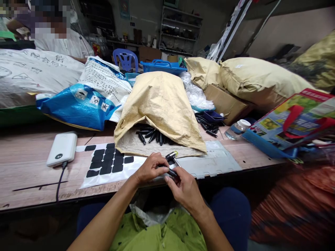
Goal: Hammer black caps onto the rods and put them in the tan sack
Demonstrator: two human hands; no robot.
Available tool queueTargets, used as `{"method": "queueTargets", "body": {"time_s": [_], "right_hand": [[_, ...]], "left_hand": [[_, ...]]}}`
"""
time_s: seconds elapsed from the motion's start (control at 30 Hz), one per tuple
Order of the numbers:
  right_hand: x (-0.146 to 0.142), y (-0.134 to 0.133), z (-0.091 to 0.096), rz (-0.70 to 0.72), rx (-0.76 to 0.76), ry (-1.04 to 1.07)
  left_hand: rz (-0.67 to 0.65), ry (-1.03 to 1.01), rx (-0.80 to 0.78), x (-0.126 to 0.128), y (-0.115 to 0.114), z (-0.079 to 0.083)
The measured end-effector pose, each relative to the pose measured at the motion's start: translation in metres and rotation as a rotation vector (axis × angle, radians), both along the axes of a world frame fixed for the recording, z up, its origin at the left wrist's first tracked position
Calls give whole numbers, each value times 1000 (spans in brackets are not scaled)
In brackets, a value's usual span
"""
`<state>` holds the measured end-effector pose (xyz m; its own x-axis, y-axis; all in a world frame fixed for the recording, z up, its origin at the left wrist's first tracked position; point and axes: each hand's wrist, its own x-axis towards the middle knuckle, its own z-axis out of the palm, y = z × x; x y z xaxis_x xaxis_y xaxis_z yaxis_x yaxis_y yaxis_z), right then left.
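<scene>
My left hand (154, 167) is closed, its fingers pinching one end of a black pen-like piece (171, 172). My right hand (186, 184) grips the other end of it, thumb and fingers closed, just above the table's front edge. Beyond my fingers is a small hammer-like tool (171, 155) with a yellow-green tip and a metal shaft; whether it lies on the table or my right hand touches it, I cannot tell. Behind both hands a tan woven sack (159, 101) lies with its mouth towards me, and several black pen-like pieces (157, 136) show inside.
A sheet of black stickers (107, 160) lies left of the hands, beside a white power bank (62, 149) with a cable. On the right are a clear jar (237, 129), a blue tray (269, 144) and more black pieces (208, 125). Another person (62, 45) is at far left.
</scene>
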<state>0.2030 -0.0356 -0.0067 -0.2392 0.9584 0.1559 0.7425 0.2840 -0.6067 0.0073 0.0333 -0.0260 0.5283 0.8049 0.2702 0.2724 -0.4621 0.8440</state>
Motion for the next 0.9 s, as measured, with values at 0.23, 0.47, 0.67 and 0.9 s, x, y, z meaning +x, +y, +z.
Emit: {"method": "queueTargets", "body": {"time_s": [0.23, 0.47, 0.67, 0.9], "right_hand": [[-2, 0, 2, 24, 53, -106], [-11, -8, -9, 10, 14, 21], [-19, -15, -25, -114, 57, 119], [-2, -53, -24, 226, -129, 271]], "left_hand": [[-38, 37, 14, 0, 1, 0], [-44, 27, 71, 0, 1, -3], [-83, 77, 85, 1, -1, 0], [-82, -120, -17, -2, -5, 9]]}}
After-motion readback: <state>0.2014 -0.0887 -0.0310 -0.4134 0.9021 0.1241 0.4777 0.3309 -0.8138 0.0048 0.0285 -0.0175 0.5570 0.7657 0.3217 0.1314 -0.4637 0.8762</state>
